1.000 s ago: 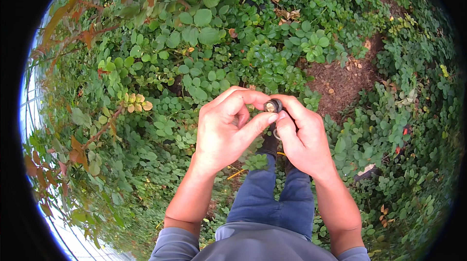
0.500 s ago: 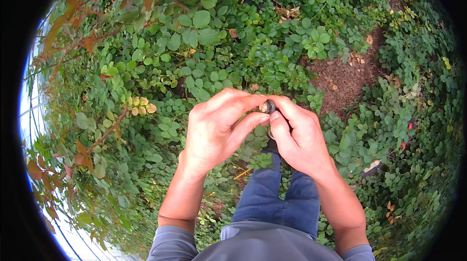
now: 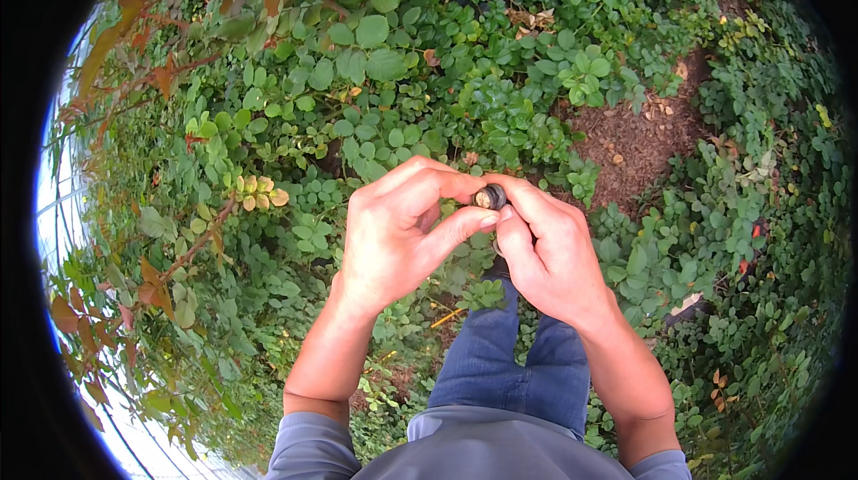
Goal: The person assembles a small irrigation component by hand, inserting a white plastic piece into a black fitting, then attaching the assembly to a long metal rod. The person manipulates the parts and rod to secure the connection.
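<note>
Between my two hands, in the middle of the view, is a small dark round piece with a pale tan face and a black rim. What kind of thing it is I cannot make out. My left hand pinches its left side with thumb and forefinger. From the right, my right hand grips it, the forefinger over the top and the thumb below, with the other fingers curled in. A bit of a grey curved edge shows under the right thumb; the rest is hidden by the fingers.
Dense green leafy bushes surround me. Reddish-leaved thorny stems reach in from the left. A patch of brown soil lies at the upper right. My blue trouser legs stand among leaves, near a thin yellow stick.
The left fingers have shifted slightly, with the forefinger more bent, and the pale face of the round piece shows a little more. The right hand is nearly still.
</note>
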Tool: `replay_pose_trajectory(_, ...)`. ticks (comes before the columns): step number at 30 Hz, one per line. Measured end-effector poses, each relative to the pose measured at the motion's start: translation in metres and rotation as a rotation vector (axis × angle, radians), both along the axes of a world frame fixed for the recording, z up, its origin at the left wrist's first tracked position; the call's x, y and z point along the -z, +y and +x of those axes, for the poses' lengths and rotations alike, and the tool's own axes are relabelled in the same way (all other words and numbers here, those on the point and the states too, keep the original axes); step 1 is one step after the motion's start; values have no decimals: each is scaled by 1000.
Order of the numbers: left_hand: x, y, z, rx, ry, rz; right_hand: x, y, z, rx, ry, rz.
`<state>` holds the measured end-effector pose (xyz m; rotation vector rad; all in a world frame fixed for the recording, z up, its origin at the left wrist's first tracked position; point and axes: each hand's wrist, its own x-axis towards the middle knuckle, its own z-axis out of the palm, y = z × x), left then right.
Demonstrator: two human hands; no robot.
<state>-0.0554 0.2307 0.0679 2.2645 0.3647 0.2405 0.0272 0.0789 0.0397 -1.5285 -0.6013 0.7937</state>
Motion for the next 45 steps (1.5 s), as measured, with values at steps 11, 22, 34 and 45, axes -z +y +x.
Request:
replay_pose_trajectory(11, 19, -26, -17, -275, -89, -271, 2, 2, -7, 25, -44, 41)
replay_pose_trajectory(22, 5, -17, -19, -294, 40, -911, -1, 1, -12, 18, -97, 32)
replay_pose_trajectory(34, 16, -16, -26, -368, 147, -1438, -2, 6, -21, 25, -170, -30)
replay_pose_trajectory(45, 17, -14, -22, -304, 230, -1259, 4, 6, -18, -25, -128, -26)
